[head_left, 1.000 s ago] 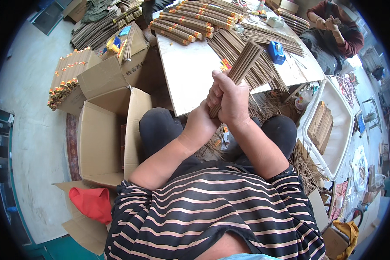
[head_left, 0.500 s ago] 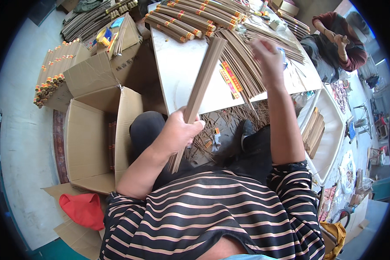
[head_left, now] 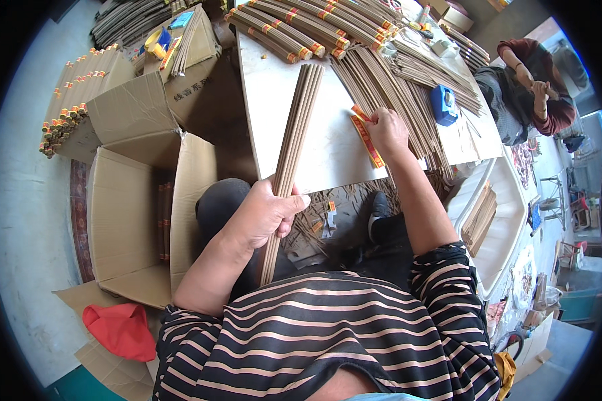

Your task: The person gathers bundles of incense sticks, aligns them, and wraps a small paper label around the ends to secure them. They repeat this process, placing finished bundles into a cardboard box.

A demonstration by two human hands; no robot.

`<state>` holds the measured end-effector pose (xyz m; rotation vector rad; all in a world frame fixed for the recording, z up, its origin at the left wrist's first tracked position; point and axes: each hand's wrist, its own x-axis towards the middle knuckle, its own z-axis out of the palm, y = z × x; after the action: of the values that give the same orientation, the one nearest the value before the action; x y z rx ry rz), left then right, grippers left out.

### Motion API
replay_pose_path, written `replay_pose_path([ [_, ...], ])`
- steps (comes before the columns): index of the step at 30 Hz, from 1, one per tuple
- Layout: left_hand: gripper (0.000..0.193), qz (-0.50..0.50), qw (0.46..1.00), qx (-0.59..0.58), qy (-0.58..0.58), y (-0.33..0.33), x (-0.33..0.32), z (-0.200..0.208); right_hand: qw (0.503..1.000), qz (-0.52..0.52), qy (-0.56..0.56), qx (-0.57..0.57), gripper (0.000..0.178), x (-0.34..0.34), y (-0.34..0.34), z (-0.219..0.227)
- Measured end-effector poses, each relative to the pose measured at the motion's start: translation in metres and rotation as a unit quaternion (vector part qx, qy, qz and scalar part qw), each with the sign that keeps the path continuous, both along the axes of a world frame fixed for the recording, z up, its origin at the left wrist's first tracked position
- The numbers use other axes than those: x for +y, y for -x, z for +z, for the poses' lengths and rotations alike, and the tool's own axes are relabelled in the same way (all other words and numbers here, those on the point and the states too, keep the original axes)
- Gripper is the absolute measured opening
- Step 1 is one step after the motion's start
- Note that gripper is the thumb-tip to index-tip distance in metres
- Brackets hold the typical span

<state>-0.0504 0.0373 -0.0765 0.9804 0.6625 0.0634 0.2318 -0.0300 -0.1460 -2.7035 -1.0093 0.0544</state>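
Observation:
My left hand [head_left: 259,212] is closed around a bundle of thin brown incense sticks [head_left: 296,127], held tilted in front of the white table [head_left: 277,127]. Its upper end leans over the tabletop and its lower end comes close to my striped shirt. My right hand [head_left: 389,131] is over the table with thumb and fingers pinched at the end of a red and yellow paper label [head_left: 360,112]. More of these label strips [head_left: 371,147] lie just below the fingertips. Loose incense sticks [head_left: 381,83] are spread behind and beside that hand.
Banded bundles [head_left: 281,30] are stacked at the table's far side. A blue tape dispenser [head_left: 443,105] stands at right. Left are an open cardboard box [head_left: 130,220] and more bundles [head_left: 80,87]. A white tub [head_left: 508,220] holds sticks. Another person [head_left: 542,80] sits at far right.
My right hand has come down and toward me onto the label strips, picking at one. The tape dispenser it covered now shows. My left hand still holds the bundle, now tipped more upright.

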Motion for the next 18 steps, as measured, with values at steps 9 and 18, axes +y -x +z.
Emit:
replay_pose_path([
  [9, 0.015, -0.016, 1.000, 0.008, 0.019, -0.001, 0.001, -0.002, 0.992, -0.005, -0.090, 0.094, 0.026, -0.008, -0.009, 0.018],
  [18, 0.014, -0.029, 0.999, 0.003, 0.023, -0.001, -0.003, -0.005, 0.997, 0.080, -0.003, 0.010, 0.020, -0.013, 0.010, 0.030],
])
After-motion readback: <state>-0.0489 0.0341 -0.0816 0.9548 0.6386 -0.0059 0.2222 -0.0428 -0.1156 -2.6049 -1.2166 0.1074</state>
